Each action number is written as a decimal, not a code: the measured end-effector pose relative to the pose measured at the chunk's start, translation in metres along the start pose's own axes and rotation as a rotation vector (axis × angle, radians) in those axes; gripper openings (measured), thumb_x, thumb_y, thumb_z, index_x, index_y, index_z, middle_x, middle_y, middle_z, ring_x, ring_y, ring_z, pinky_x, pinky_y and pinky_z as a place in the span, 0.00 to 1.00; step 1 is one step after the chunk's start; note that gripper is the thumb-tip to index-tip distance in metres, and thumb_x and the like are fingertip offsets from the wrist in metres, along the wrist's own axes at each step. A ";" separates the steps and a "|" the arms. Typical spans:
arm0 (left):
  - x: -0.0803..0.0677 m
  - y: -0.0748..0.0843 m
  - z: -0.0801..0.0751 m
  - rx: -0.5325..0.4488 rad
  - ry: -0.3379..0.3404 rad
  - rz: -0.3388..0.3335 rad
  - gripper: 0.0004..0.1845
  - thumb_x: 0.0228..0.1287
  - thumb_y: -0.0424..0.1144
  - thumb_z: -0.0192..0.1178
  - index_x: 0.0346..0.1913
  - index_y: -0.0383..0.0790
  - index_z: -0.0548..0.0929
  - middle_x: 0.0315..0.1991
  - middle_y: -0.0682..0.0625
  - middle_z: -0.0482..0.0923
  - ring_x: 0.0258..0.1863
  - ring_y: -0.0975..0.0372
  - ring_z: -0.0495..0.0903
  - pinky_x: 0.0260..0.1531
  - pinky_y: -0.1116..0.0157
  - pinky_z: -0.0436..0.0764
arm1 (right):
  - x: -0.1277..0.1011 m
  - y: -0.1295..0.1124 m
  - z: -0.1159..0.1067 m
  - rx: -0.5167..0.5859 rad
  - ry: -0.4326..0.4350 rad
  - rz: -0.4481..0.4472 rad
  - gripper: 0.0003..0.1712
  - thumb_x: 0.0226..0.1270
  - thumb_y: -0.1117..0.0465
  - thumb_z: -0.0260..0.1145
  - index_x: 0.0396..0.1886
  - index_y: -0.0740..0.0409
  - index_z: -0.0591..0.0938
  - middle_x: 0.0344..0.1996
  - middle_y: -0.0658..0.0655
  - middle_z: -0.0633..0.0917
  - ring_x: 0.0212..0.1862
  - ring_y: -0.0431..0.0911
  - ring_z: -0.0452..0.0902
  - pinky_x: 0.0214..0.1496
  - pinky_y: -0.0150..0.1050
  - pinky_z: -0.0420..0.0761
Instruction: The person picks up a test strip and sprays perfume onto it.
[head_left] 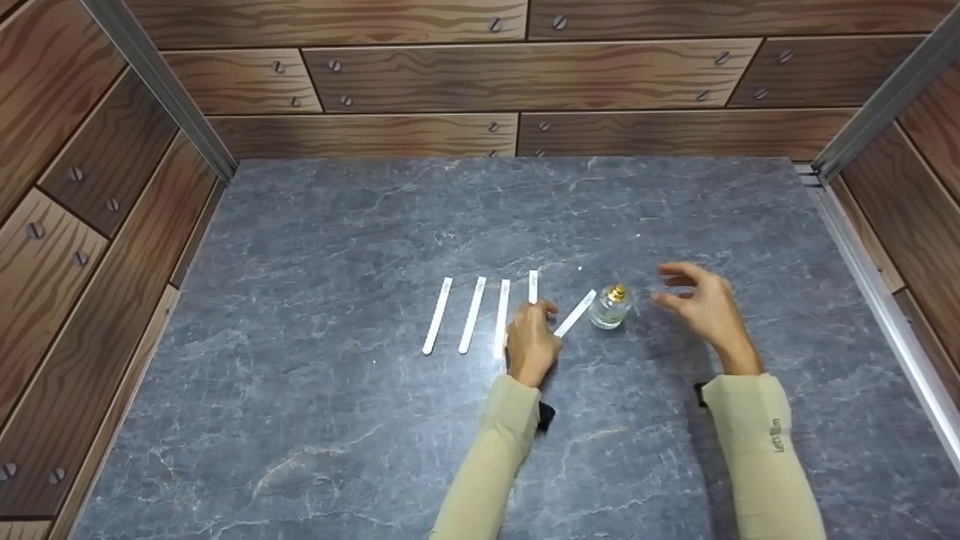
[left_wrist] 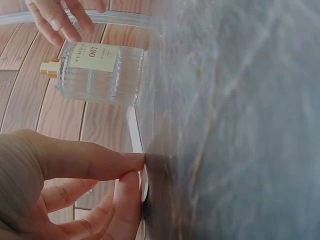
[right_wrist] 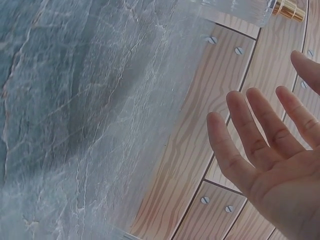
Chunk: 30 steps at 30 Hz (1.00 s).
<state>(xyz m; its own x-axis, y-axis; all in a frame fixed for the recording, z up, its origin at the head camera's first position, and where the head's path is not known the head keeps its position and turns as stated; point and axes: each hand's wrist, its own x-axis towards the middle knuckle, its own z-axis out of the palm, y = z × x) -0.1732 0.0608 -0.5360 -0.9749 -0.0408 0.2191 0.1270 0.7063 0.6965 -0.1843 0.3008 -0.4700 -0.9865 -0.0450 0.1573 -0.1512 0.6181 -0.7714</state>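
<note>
My left hand (head_left: 532, 339) is low over the table, its thumb and fingertips pinching a white paper test strip (head_left: 533, 283) whose far end shows beyond the fingers. Just to the right, a slanted test strip (head_left: 576, 313) reaches towards a clear glass perfume bottle (head_left: 608, 309) with a gold spray top. The bottle stands upright, and its pale label (left_wrist: 93, 57) shows in the left wrist view. Raised to the right of the bottle, my right hand (head_left: 706, 306) holds nothing; its fingers are spread apart and loosely bent.
Left of the left hand lie three more white strips, roughly parallel: a far-left strip (head_left: 437, 316), a middle strip (head_left: 472, 315) and a nearer strip (head_left: 502, 318) partly beside the hand. Wood-patterned walls (head_left: 420, 79) enclose the grey marbled table (head_left: 315, 420).
</note>
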 end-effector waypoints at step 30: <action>0.005 0.002 -0.011 -0.087 -0.105 0.045 0.15 0.49 0.20 0.63 0.35 0.37 0.93 0.34 0.45 0.88 0.37 0.52 0.87 0.36 0.61 0.84 | -0.005 0.002 0.001 -0.003 -0.006 0.012 0.25 0.63 0.73 0.71 0.59 0.76 0.78 0.55 0.75 0.81 0.56 0.67 0.78 0.58 0.61 0.76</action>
<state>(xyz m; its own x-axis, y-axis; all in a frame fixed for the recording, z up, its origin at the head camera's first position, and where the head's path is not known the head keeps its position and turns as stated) -0.1755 0.0547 -0.5262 -0.9810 0.0669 0.1820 0.1820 0.6419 0.7449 -0.1799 0.3014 -0.4724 -0.9886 -0.0419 0.1446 -0.1392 0.6211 -0.7713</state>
